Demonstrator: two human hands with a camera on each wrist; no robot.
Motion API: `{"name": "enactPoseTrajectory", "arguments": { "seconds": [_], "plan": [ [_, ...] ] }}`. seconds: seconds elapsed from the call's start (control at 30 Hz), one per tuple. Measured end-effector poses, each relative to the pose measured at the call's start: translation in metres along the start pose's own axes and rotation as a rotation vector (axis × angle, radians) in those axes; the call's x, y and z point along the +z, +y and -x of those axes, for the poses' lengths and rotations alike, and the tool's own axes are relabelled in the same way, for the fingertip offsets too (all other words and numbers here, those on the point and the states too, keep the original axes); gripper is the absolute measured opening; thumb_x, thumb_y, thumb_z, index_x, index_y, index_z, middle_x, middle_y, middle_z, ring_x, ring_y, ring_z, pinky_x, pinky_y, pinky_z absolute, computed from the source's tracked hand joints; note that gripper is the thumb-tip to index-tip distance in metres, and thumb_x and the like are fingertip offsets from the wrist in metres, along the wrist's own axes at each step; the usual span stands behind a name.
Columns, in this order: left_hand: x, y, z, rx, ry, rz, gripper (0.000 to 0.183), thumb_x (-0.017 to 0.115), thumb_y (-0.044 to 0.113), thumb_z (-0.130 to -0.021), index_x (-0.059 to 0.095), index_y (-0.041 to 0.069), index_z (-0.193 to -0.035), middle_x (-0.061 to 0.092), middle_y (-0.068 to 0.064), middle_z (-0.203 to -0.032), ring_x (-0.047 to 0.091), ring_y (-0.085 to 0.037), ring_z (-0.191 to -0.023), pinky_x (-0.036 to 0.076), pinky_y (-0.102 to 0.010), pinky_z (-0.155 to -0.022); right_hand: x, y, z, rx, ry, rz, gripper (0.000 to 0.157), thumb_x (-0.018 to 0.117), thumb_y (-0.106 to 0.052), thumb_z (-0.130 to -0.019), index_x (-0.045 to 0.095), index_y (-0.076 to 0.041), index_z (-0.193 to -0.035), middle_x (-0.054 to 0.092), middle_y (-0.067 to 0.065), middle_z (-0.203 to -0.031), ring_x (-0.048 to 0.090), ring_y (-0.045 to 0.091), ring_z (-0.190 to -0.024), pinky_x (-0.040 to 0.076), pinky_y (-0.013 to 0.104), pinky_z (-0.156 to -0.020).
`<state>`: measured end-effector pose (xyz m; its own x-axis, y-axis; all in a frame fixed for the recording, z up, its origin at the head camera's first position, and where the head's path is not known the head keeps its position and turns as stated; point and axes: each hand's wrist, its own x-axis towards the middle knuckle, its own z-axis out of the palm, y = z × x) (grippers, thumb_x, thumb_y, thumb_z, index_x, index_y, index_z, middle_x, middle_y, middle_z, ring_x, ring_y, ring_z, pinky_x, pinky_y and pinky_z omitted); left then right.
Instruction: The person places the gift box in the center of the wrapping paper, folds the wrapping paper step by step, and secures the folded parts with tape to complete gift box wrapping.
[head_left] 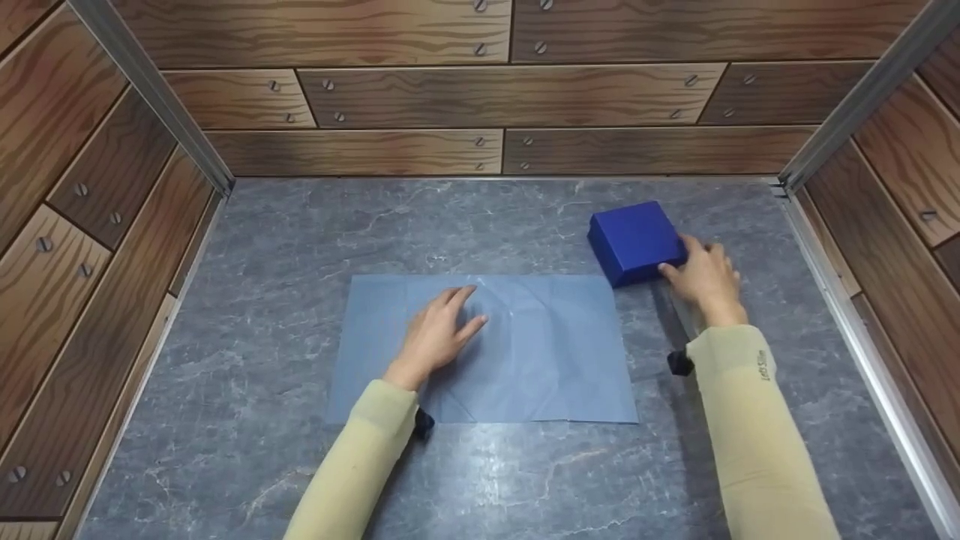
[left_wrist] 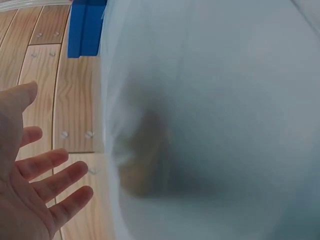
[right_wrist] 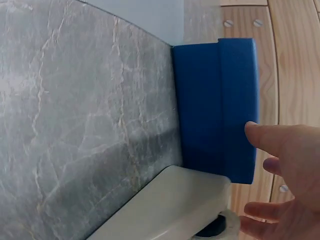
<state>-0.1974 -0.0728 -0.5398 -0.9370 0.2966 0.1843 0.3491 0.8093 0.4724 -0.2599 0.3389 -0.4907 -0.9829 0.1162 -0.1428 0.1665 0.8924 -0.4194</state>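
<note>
Fingers (right_wrist: 270,139) of the right hand (head_left: 709,283), parted, touch a blue box (head_left: 637,238).

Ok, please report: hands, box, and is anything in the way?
Left hand empty above sheet; right hand touching box. Box closed, at sheet's far right corner. Possible obstacle: pale object beside box.
</note>
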Motion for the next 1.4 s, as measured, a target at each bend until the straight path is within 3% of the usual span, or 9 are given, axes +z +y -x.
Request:
{"name": "enactPoseTrajectory", "arguments": {
  "seconds": [0.23,0.37,0.6,0.7,0.93,1.07,1.4],
  "plan": [
    [0.015,0.014,-0.013,-0.002,-0.026,0.108,0.055,0.052,0.045,-0.089,0.044,0.016,-0.135,0.049,-0.007,-0.128,0.049,-0.023,-0.114,0.041,-0.040,-0.092,0.004,0.000,-0.003,-0.041,-0.085,-0.019,0.069,0.049,-0.041,-0.091,0.017,-0.015,-0.147,0.013,0.032,-0.141,0.014,0.051,-0.126,0.009,0.066,-0.095],
    [0.021,0.023,-0.020,-0.024,-0.049,0.175,0.055,0.051,0.046,-0.090,0.043,0.017,-0.136,0.049,-0.005,-0.129,0.048,-0.021,-0.114,0.040,-0.040,-0.093,0.004,-0.004,-0.005,-0.080,-0.048,-0.020,0.065,0.053,-0.036,-0.091,0.026,-0.011,-0.144,0.021,0.030,-0.141,0.016,0.048,-0.127,0.006,0.063,-0.099],
    [0.030,0.039,-0.033,-0.056,-0.087,0.274,0.055,0.048,0.048,-0.090,0.042,0.019,-0.137,0.049,-0.002,-0.129,0.051,-0.017,-0.110,0.042,-0.037,-0.090,0.011,-0.014,-0.011,-0.101,0.041,-0.100,0.062,0.056,-0.034,-0.089,0.038,0.003,-0.136,0.034,0.032,-0.133,0.027,0.046,-0.124,0.021,0.054,-0.101],
    [0.035,0.045,-0.035,-0.047,-0.119,0.200,0.054,0.050,0.046,-0.090,0.042,0.020,-0.137,0.047,-0.003,-0.130,0.048,-0.020,-0.114,0.040,-0.039,-0.092,0.013,-0.018,-0.013,-0.074,0.060,-0.116,0.063,0.056,-0.037,-0.089,0.039,0.004,-0.134,0.034,0.032,-0.132,0.027,0.045,-0.124,0.021,0.055,-0.100],
    [0.044,0.052,-0.029,0.033,-0.280,-0.147,0.050,0.058,0.049,-0.084,0.052,0.028,-0.130,0.038,-0.008,-0.138,0.031,-0.032,-0.127,0.028,-0.050,-0.099,0.018,-0.028,-0.016,-0.056,0.112,-0.138,0.061,0.059,-0.037,-0.087,0.043,0.004,-0.131,0.038,0.030,-0.131,0.028,0.045,-0.123,0.023,0.055,-0.099],
    [0.047,0.054,-0.025,0.062,-0.320,-0.201,0.050,0.061,0.049,-0.082,0.055,0.029,-0.127,0.037,-0.008,-0.139,0.027,-0.036,-0.128,0.026,-0.054,-0.099,0.021,-0.032,-0.019,-0.036,0.118,-0.150,0.062,0.058,-0.038,-0.087,0.042,0.002,-0.131,0.037,0.028,-0.132,0.028,0.044,-0.125,0.024,0.055,-0.099],
    [0.044,0.055,-0.022,0.128,-0.363,-0.216,0.049,0.066,0.046,-0.079,0.057,0.030,-0.124,0.037,-0.004,-0.141,0.026,-0.038,-0.129,0.026,-0.054,-0.099,0.027,-0.035,-0.024,-0.017,0.132,-0.176,0.063,0.057,-0.040,-0.087,0.041,0.001,-0.132,0.037,0.028,-0.130,0.032,0.042,-0.122,0.025,0.052,-0.100]
  ]
}}
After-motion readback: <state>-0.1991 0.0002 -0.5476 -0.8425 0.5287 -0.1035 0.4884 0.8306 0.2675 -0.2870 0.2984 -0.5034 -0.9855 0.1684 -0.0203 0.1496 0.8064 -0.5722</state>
